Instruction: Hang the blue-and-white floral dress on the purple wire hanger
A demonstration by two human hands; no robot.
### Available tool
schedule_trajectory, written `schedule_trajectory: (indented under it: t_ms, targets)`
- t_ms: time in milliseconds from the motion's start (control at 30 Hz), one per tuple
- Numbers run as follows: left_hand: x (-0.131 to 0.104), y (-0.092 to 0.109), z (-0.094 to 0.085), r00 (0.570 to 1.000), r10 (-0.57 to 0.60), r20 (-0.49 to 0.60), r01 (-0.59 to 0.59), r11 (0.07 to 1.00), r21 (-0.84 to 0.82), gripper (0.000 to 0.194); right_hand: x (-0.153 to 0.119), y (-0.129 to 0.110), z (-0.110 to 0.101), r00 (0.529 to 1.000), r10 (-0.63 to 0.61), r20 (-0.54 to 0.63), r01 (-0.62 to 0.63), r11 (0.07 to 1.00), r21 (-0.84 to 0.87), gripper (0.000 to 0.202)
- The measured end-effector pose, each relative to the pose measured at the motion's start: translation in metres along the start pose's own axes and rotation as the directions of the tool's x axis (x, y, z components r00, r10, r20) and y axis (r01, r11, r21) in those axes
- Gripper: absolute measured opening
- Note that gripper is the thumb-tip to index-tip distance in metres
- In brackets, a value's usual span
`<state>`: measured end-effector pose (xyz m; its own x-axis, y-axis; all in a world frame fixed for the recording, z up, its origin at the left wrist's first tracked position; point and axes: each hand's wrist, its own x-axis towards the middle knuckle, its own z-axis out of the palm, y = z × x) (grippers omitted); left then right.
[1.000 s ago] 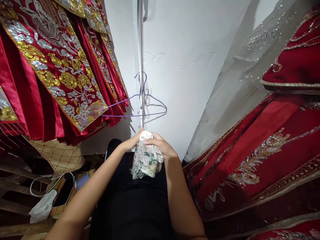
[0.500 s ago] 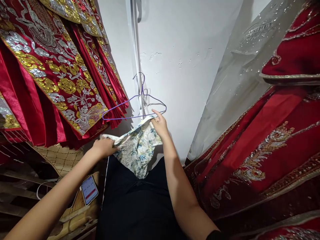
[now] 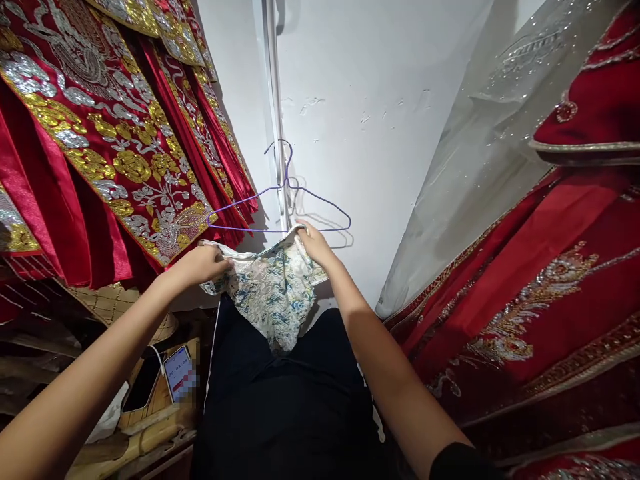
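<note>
A white garment with a blue and green floral print (image 3: 273, 290) is stretched between my two hands in front of my dark clothes. My left hand (image 3: 204, 263) is closed on the garment's upper left edge. At the upper right, my right hand (image 3: 313, 245) grips the same top edge, with some fingers hidden behind the cloth. Just above the garment a purple wire hanger (image 3: 280, 230) hangs on a metal pole (image 3: 273, 87) with nothing on it. Neither hand touches the hanger.
Red gowns with gold and silver embroidery (image 3: 135, 167) hang on the left. On the right are a beaded red dress (image 3: 545, 293) and a translucent garment cover (image 3: 450, 167). A phone (image 3: 177, 373) lies on a wooden surface at lower left, beside another dark phone (image 3: 143, 383).
My left hand has shifted up and left, pulling the garment's top edge wider. My right hand has moved slightly left. The hanger has turned and shows more of its width.
</note>
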<state>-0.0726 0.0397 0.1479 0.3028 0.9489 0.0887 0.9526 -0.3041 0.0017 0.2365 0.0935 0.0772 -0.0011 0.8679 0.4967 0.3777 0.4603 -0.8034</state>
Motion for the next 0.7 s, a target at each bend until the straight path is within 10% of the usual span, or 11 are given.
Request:
schedule_trajectory:
  t_ms: [133, 400, 600, 700]
  targets:
    - [-0.004, -0.01, 0.008, 0.995, 0.051, 0.08, -0.043, 0.993, -0.107, 0.036, -0.008, 0.002, -0.006, 0.999, -0.037, 0.034, 0.04, 0.994, -0.105, 0.03]
    - [0.007, 0.006, -0.013, 0.913, 0.164, -0.375, -0.238, 0.958, -0.16, 0.02, -0.026, -0.021, -0.06, 1.0, 0.011, 0.018, -0.008, 0.98, -0.199, 0.038]
    - [0.034, 0.047, -0.05, 0.801, 0.305, -0.516, -0.467, 0.857, -0.218, 0.032, -0.053, -0.047, -0.034, 0.965, -0.048, 0.258, 0.073, 0.993, -0.09, 0.018]
    - [0.046, 0.05, -0.05, 0.808, 0.247, -0.535, -0.443, 0.853, -0.276, 0.051, -0.069, -0.063, -0.03, 0.958, -0.093, 0.271, 0.126, 0.986, -0.106, 0.045]
